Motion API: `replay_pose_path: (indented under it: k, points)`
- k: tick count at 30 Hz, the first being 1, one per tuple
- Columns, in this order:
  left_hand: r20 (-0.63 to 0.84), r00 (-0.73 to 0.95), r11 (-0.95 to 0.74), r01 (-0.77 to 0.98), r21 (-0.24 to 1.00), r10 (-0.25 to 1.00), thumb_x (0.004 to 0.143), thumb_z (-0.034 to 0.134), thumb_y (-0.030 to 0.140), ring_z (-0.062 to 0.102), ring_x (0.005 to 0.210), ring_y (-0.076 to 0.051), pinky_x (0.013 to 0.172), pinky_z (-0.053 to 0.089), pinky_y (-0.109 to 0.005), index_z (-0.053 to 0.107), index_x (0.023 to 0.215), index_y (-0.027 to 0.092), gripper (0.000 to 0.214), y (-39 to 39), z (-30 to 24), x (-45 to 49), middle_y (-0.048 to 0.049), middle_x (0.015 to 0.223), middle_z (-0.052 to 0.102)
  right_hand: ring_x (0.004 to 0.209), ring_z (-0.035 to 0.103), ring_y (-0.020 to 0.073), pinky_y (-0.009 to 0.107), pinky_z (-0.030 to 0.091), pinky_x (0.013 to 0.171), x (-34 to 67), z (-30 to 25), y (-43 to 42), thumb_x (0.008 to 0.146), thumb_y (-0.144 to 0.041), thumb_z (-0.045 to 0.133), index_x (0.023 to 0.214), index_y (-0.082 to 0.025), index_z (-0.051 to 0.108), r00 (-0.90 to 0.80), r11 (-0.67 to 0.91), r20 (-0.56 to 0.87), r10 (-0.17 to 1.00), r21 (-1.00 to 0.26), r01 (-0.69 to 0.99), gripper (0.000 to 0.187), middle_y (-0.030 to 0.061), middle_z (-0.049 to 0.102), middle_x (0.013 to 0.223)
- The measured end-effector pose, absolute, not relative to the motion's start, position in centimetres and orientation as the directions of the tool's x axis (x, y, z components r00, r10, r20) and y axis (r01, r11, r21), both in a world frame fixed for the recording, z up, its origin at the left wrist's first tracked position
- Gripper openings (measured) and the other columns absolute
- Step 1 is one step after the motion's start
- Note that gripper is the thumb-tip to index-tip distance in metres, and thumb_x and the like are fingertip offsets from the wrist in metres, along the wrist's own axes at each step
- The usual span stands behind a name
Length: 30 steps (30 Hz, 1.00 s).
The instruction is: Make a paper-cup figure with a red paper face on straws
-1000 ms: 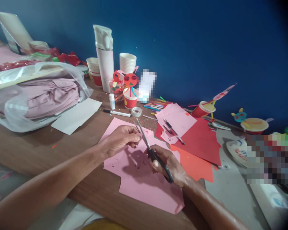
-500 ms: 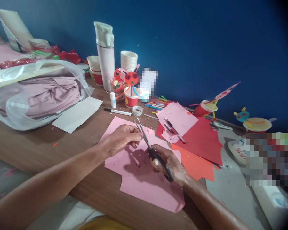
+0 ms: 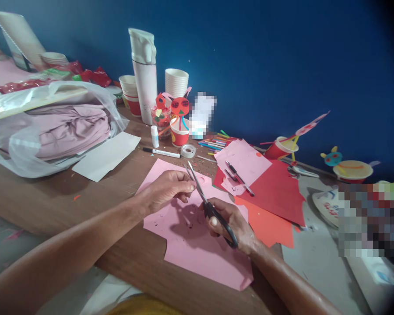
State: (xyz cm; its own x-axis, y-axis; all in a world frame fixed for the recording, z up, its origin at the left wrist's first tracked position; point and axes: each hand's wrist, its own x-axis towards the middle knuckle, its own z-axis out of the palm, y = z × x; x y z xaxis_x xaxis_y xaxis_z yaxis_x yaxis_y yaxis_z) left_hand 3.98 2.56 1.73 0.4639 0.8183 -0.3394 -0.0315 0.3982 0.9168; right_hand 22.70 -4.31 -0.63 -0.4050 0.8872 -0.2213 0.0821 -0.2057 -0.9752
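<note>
My right hand (image 3: 228, 218) grips a pair of black-handled scissors (image 3: 220, 225), its blades pointing up and to the left, slightly apart. Beside the blades, my left hand (image 3: 174, 188) is closed in a pinch; whatever is between the fingertips is too small to make out. Both hands are over a large pink paper sheet (image 3: 206, 262) with cut edges and small dark scraps on it. To the right, a smaller pink sheet (image 3: 246, 159) lies on red paper (image 3: 276, 192) and orange paper (image 3: 269, 223), with a black pen (image 3: 239, 178) on top.
Behind the hands are a marker (image 3: 162, 153), a tape roll (image 3: 188, 151), a glue stick (image 3: 154, 136) and a red paper cup (image 3: 180, 136) bearing a paper cat figure. A white flask (image 3: 145, 87) stands by the blue wall. A plastic bag (image 3: 52, 162) with pink cloth lies left.
Hardly anything differs. Both hands and the scissors keep almost the same place, and the view has shifted very slightly.
</note>
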Motion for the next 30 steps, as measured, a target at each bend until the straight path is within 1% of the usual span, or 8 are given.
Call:
replay_pose_path:
  k: [6, 9, 18, 30]
  points:
    - [-0.346, 0.459, 0.408, -0.041, 0.912, 0.818, 0.064, 0.063, 0.018, 0.05, 0.049, -0.006, 0.048, 0.038, -0.02, 0.059, 0.065, 0.012, 0.008, 2.56, 1.78, 3.95, 0.0027, 0.056, 0.055, 0.055, 0.043, 0.0101, 0.024, 0.034, 0.053, 22.99, -0.87, -4.25, 0.074, -0.053, 0.061, 0.09, -0.018, 0.055, -0.43, -0.158, -0.194, 0.882, -0.98, 0.119, 0.039, -0.0023, 0.049, 0.064]
    - [-0.347, 0.459, 0.41, -0.043, 0.911, 0.818, 0.063, 0.064, 0.018, 0.05, 0.048, -0.006, 0.048, 0.038, -0.02, 0.059, 0.065, 0.012, 0.008, 2.54, 1.73, 3.94, 0.0029, 0.056, 0.054, 0.056, 0.043, 0.01, 0.024, 0.034, 0.054, 23.08, -0.95, -4.22, 0.075, -0.053, 0.061, 0.091, -0.019, 0.055, -0.433, -0.148, -0.186, 0.882, -0.982, 0.121, 0.039, -0.0024, 0.049, 0.065]
    - [-0.344, 0.469, 0.409, -0.039, 0.912, 0.814, 0.064, 0.064, 0.018, 0.049, 0.048, -0.006, 0.049, 0.039, -0.021, 0.059, 0.065, 0.011, 0.009, 2.53, 1.64, 3.93, 0.0031, 0.056, 0.054, 0.052, 0.04, 0.0091, 0.023, 0.032, 0.051, 22.77, -0.66, -4.33, 0.074, -0.055, 0.061, 0.088, -0.018, 0.054, -0.422, -0.171, -0.204, 0.883, -0.978, 0.116, 0.04, -0.0031, 0.047, 0.061]
    - [-0.351, 0.469, 0.412, -0.031, 0.911, 0.81, 0.065, 0.063, 0.017, 0.048, 0.048, -0.006, 0.049, 0.039, -0.021, 0.058, 0.065, 0.012, 0.007, 2.59, 1.71, 3.92, 0.0031, 0.055, 0.054, 0.047, 0.037, 0.0073, 0.021, 0.032, 0.047, 22.64, -0.78, -4.34, 0.074, -0.048, 0.063, 0.085, -0.017, 0.056, -0.388, -0.213, -0.225, 0.894, -0.974, 0.075, 0.034, -0.0051, 0.043, 0.056]
